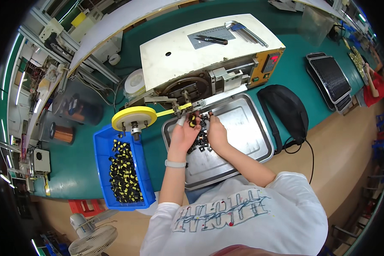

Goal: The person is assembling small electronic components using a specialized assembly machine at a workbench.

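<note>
My left hand point(186, 135) is over the left part of a metal tray point(243, 123), palm turned up, with its fingers curled around small black-and-yellow coils point(193, 121). One of its fingers wears a pale finger cover. Beside it, my right hand point(217, 133) is closed, its fingertips at a small dark part near the tray's far edge. What the right fingers grip is too small to make out. Under and between both hands lies a heap of small black parts point(202, 141). Just beyond the left hand, yellow tape point(166, 112) runs from a yellow roll point(134, 118) to the winding machine's point(185, 91) metal fittings.
A blue bin point(99, 160) full of black-and-yellow coils stands left of the tray. Hex keys point(247, 33) and a black cutter point(212, 39) lie on the machine's white top. A black pouch point(286, 111) is at the right, before stacked black trays point(330, 79). Another person point(374, 87) sits far right.
</note>
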The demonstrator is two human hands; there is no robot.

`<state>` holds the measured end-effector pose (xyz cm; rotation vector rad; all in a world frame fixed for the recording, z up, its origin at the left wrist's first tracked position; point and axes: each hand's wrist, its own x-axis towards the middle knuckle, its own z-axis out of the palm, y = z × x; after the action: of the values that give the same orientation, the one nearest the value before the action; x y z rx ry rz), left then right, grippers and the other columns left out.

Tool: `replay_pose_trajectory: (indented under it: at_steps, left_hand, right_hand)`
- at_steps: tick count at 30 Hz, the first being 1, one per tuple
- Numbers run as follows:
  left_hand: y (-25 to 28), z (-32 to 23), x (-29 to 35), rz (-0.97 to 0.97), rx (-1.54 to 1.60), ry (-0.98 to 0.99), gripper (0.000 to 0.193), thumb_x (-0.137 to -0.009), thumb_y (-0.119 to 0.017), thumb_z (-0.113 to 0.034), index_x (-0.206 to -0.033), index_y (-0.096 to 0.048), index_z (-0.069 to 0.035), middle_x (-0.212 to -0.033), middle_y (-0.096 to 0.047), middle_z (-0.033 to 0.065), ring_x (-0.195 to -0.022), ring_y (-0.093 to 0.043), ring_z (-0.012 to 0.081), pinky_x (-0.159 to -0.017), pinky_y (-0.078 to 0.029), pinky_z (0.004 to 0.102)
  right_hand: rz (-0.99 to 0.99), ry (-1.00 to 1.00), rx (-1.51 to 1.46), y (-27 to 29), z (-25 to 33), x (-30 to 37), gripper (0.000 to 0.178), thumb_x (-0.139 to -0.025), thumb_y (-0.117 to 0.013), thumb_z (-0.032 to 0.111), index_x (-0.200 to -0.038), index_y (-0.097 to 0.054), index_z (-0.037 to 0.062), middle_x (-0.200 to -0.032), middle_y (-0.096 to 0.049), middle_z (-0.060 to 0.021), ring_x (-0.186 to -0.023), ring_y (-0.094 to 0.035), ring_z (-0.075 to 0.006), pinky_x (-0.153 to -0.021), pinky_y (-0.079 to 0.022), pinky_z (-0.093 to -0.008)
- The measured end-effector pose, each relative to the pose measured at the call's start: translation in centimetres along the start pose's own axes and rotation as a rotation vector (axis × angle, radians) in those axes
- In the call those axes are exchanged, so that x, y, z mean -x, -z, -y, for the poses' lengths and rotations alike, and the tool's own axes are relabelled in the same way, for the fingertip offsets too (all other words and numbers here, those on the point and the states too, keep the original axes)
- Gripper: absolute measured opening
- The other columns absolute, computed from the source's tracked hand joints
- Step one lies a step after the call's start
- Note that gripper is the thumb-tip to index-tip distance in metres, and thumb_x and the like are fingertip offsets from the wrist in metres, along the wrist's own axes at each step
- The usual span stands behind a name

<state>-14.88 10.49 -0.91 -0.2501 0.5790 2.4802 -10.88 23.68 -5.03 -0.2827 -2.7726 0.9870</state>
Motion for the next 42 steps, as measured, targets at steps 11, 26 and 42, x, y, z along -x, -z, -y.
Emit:
replay_pose_trajectory:
  at_steps: [11, 26, 42]
  left_hand:
    - [0.0, 2.1, 4.5, 0.166, 0.144, 0.227, 0.030, -0.094, -0.050, -0.030, -0.112, -0.050, -0.006, -0.090, -0.050, 0.0022, -0.078, -0.045, 0.0157, -0.064, -0.038, 0.0263]
    - [2.5, 2.5, 9.2, -0.017, 0.405, 0.039, 0.026, -0.096, -0.044, -0.032, -0.104, -0.054, -0.009, -0.082, -0.046, 0.0004, -0.071, -0.041, 0.0133, -0.059, -0.035, 0.0266]
    - [2.4, 2.5, 9.3, 0.004, 0.389, -0.023, 0.017, -0.092, -0.055, -0.028, -0.092, -0.061, -0.012, -0.102, -0.057, 0.0038, -0.087, -0.052, 0.0179, -0.072, -0.045, 0.0315]
  right_hand:
    - [-0.001, -0.056, -0.647, 4.2, 0.7, -0.8, 0.016, -0.080, -0.058, -0.002, -0.096, -0.060, -0.0026, -0.081, -0.064, -0.0177, -0.074, -0.064, -0.0232, -0.065, -0.049, -0.0310]
    - [-0.265, 0.421, -0.591, 2.5, 3.6, -1.9, 0.007, -0.081, -0.060, 0.001, -0.087, -0.059, -0.0020, -0.076, -0.060, -0.0132, -0.067, -0.060, -0.0247, -0.061, -0.045, -0.0313]
    - [0.838, -0.643, -1.993, 2.8, 0.9, -1.8, 0.023, -0.091, -0.051, 0.019, -0.102, -0.056, -0.0011, -0.068, -0.049, -0.0018, -0.050, -0.038, -0.0091, -0.043, -0.029, -0.0216]
